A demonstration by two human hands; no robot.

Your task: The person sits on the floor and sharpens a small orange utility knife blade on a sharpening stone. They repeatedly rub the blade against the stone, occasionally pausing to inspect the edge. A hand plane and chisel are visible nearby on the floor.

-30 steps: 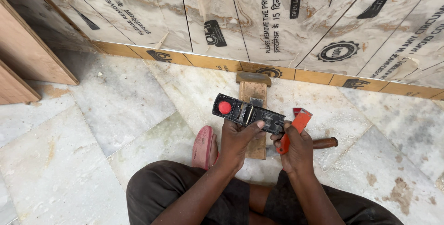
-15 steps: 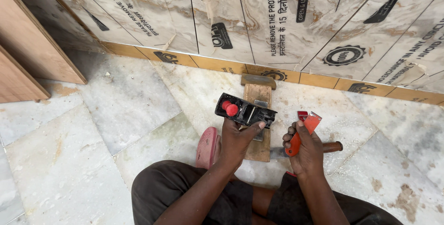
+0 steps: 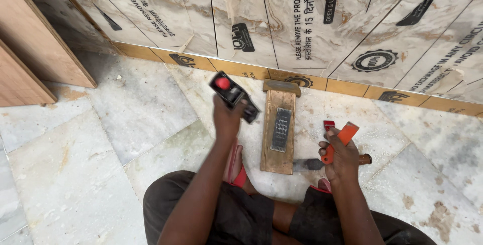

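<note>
My left hand (image 3: 227, 118) grips a black hand plane (image 3: 233, 95) with a red knob and holds it up, tilted, to the left of a long wooden block (image 3: 278, 133). That block lies on the marble floor and has a dark grey sharpening stone (image 3: 281, 129) set in its top. My right hand (image 3: 341, 155) is closed on an orange-handled tool (image 3: 339, 141), to the right of the block. Under that hand a hammer (image 3: 315, 164) with a wooden handle lies on the floor.
I sit on the floor with dark trousers (image 3: 236, 220) and a red sandal (image 3: 235, 167). Tile sheets with protective film (image 3: 312, 23) lean along the back. Wooden boards (image 3: 30, 49) stand at the left. Marble floor (image 3: 100, 139) stretches left.
My left hand has lifted the plane off the wooden block and swung it left, baring the sharpening stone. My right hand with the orange tool stayed beside the block.
</note>
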